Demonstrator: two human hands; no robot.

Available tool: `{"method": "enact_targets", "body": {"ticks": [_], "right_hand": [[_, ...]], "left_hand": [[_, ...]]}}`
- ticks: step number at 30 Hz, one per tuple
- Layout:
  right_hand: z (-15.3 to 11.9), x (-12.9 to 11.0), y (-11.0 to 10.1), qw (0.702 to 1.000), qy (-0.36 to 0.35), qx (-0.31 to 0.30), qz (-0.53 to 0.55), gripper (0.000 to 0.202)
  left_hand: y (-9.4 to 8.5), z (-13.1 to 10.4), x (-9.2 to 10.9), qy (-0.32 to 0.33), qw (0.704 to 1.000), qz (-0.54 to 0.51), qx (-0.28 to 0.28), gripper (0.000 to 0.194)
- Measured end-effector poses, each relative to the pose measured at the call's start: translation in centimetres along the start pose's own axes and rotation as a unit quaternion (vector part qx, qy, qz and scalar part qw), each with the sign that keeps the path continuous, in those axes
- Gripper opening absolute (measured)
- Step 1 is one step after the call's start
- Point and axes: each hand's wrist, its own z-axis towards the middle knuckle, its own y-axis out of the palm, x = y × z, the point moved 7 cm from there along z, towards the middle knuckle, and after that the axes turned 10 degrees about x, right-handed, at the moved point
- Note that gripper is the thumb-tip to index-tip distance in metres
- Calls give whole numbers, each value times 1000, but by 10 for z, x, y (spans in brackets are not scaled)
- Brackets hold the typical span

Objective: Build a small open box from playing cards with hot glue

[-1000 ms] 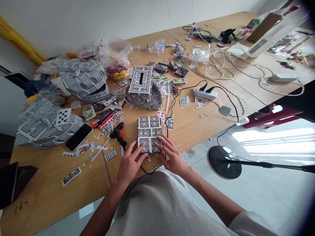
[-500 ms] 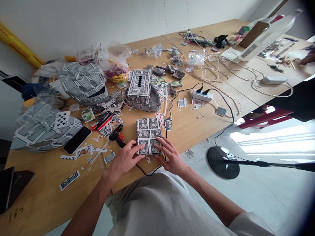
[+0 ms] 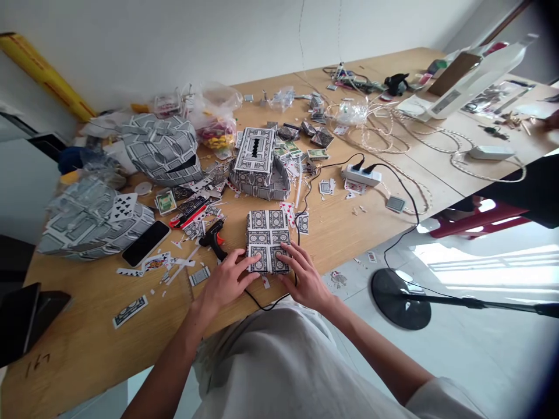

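At the near edge of the surface [image 3: 338,235], left hand [image 3: 229,278]: the near left corner of the card-covered box [image 3: 268,237] is grasped, with fingers laid on the top and the thumb set at the near edge.
Right hand [image 3: 305,276]: the near right corner is held in much the same way, with fingertips spread over the top; how firmly either corner is squeezed cannot be told.
Card-covered box: it is laid flat between the hands, its patterned top divided by pale bands.
Handling: it is judged light and fairly stiff, yet likely to be dented if pressed hard in the middle; the printed faces may be slightly slippery. A hold is best taken with both hands, low on the left and right sides, so that the joins are not strained.
Glue gun [image 3: 213,238]: it is rested just left of the box, its handle turned toward the left hand.
Phone [image 3: 146,243]: it is laid farther left, face up, among card scraps.
Slotted box [image 3: 255,150]: it is placed beyond the card-covered box, apparently propped on a card-built tray [image 3: 282,184].
Power strip [image 3: 361,176]: it is set far right, with two black plugs inserted.
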Motion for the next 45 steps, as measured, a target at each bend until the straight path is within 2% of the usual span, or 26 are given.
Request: {"method": "enact_targets", "body": {"ticks": [9, 18, 36, 45], "right_hand": [[-7, 5, 10, 998, -40, 34, -27, 58], [-9, 6, 12, 996, -59, 52, -47, 62], [-10, 7, 14, 996, -55, 53, -51, 66], [-12, 7, 13, 997, -46, 51, -38, 70]], "left_hand": [[0, -7, 12, -30, 998, -12, 48, 43], [7, -13, 10, -52, 994, -46, 82, 44], [9, -12, 8, -98, 992, -73, 36, 44], [11, -16, 9, -75, 994, -51, 56, 45]]}}
